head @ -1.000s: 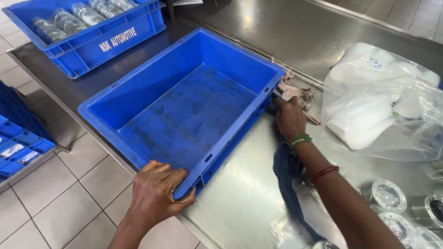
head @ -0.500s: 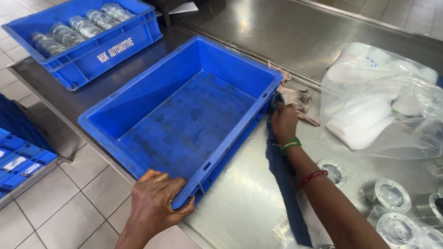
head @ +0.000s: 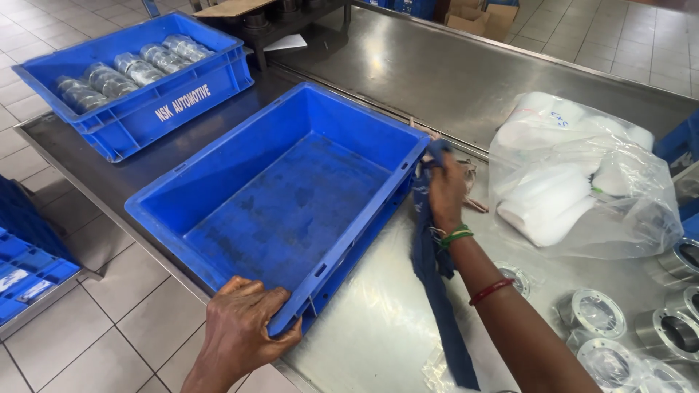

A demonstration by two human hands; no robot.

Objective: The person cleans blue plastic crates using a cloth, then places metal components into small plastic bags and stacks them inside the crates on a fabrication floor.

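Note:
An empty blue plastic crate (head: 291, 196) sits on the steel table (head: 451, 80), its near corner hanging over the table edge. My left hand (head: 244, 327) grips that near corner by the rim. At the crate's far right corner my right hand (head: 445, 191) holds a dark blue cloth (head: 433, 276), pressed against the outer wall; the cloth trails down along my forearm. Green and red bands circle that wrist.
A second blue crate (head: 138, 80) with wrapped metal rings stands at the back left. A clear bag of white foam pieces (head: 575, 182) lies to the right. Wrapped metal rings (head: 597, 313) sit at the near right. More blue bins (head: 22, 269) are on the tiled floor, left.
My right hand has moved the cloth up along the crate's right side to the far corner. My left hand keeps its grip on the near corner.

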